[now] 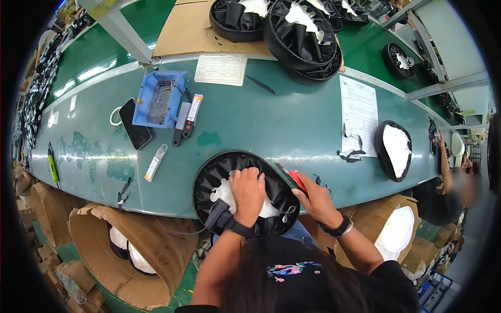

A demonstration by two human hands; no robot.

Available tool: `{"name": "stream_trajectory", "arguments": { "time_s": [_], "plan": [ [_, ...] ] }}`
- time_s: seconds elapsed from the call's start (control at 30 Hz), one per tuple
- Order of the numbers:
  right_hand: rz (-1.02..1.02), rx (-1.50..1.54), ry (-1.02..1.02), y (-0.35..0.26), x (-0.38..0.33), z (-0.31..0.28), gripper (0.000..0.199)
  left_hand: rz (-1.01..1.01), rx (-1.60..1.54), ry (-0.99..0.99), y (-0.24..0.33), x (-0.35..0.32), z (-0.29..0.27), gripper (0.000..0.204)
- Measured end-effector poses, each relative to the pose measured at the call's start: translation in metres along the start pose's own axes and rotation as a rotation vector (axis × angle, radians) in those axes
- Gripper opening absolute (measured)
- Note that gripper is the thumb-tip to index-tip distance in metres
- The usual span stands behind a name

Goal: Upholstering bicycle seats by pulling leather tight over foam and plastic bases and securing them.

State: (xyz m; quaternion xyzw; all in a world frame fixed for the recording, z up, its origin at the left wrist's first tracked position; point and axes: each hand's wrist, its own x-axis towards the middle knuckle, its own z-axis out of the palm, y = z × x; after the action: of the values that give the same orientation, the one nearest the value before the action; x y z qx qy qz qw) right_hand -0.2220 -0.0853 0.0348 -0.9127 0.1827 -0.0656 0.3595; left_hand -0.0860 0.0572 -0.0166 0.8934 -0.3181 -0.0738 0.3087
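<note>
A round black seat-like piece (284, 201) with gathered fabric and a rounded rim rests at the table's near edge and over my lap. Inside it lies a white, irregularly edged panel (223, 194). My left hand (248, 193) presses down on the panel, fingers bent and close together at the gathered fabric; the fingertips are partly hidden. Just right of the rim, my right hand (317, 201) is closed round a red utility knife (298, 181), its dark end pointing up and left. A black device (218, 215) is strapped at my left wrist.
A blue bin (181, 104) of thin strips, a phone (134, 125) and a white cutter (155, 163) are at left. Similar black pieces (305, 41) stack at the back. A finished-looking piece (395, 151) stands right. Cardboard boxes (88, 245) flank me; another person (443, 195) is at far right.
</note>
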Motion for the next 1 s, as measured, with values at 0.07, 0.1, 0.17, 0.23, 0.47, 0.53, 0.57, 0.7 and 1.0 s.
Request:
{"name": "stream_trajectory", "arguments": {
  "time_s": [0.07, 0.1, 0.17, 0.23, 0.47, 0.53, 0.57, 0.7, 1.0],
  "plan": [
    [0.052, -0.125, -0.136, -0.025, 0.003, -0.020, 0.052, -0.024, -0.184, -0.020, -0.007, 0.000, -0.011, 0.017],
    [0.095, -0.250, -0.256, -0.034, 0.008, -0.027, 0.056, -0.064, -0.273, -0.083, -0.007, 0.004, -0.019, 0.018],
    [0.023, -0.331, -0.319, -0.039, 0.020, -0.022, 0.059, -0.093, -0.323, -0.089, -0.009, 0.004, -0.020, 0.019],
    [-0.046, -0.417, -0.377, -0.044, 0.028, -0.018, 0.063, -0.116, -0.378, -0.094, -0.011, 0.006, -0.020, 0.020],
    [0.006, -0.509, -0.519, -0.044, 0.005, -0.026, 0.066, 0.268, -0.204, -0.050, -0.010, 0.024, -0.034, 0.013],
    [-0.021, -0.521, -0.497, -0.045, 0.006, -0.026, 0.065, 0.563, -0.194, -0.128, -0.021, 0.030, -0.032, 0.011],
    [-0.016, -0.520, -0.502, -0.042, 0.009, -0.029, 0.065, 0.561, -0.199, -0.133, -0.024, 0.033, -0.032, 0.011],
    [-0.026, -0.571, -0.526, -0.034, 0.015, -0.033, 0.066, 0.659, -0.108, -0.282, -0.013, 0.044, -0.040, 0.014],
    [0.130, -0.448, -0.422, -0.013, -0.050, -0.024, 0.064, 0.493, -0.851, -0.657, -0.036, 0.057, -0.051, 0.030]
  ]
}}
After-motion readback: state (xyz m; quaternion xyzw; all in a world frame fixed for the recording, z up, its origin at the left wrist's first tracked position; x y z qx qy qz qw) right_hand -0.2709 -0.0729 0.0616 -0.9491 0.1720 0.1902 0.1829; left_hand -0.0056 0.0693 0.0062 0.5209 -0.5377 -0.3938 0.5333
